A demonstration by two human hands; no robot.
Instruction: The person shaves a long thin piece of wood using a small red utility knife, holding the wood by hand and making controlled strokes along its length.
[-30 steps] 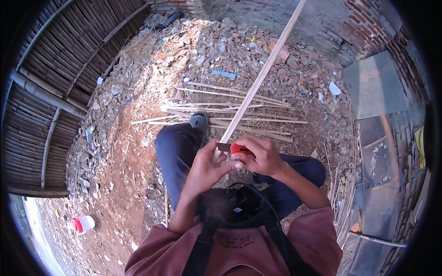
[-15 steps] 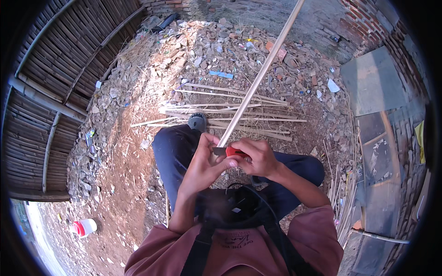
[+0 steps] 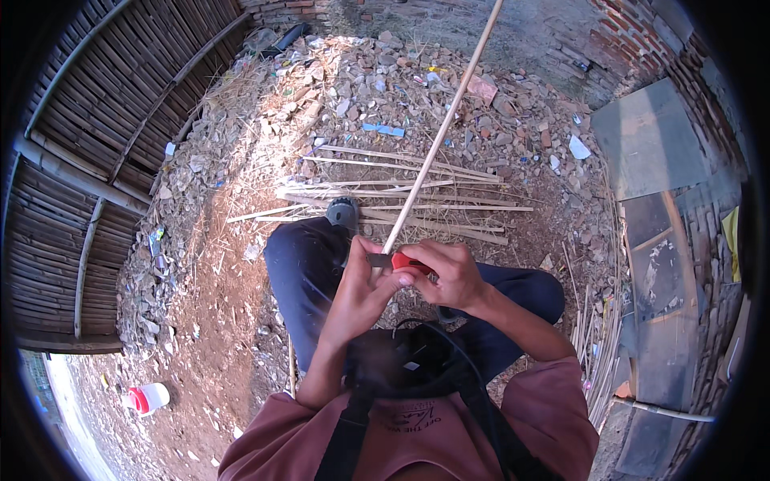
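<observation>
My right hand point(image 3: 449, 268) is closed round the red handle of a box cutter point(image 3: 409, 262), its blade pointing left. A long, pale bamboo strip point(image 3: 429, 164) runs up and away to the right from my fingers. My left hand point(image 3: 358, 284) is closed on the strip's near end, with the thumb reaching toward the cutter. The blade lies across the strip close to that end. How the fingers wrap under the strip is partly hidden.
Several split bamboo strips point(image 3: 401, 192) lie on the ground beyond my crossed legs. Rubble point(image 3: 385, 88) rises toward the brick wall. More thin strips point(image 3: 589, 353) lie at right. A bamboo slat panel point(image 3: 88, 176) stands left, and a red-and-white container point(image 3: 149, 398) sits lower left.
The bamboo strip's far end has swung left, and the strip now shows a narrower side. Both hands keep nearly the same place and grip.
</observation>
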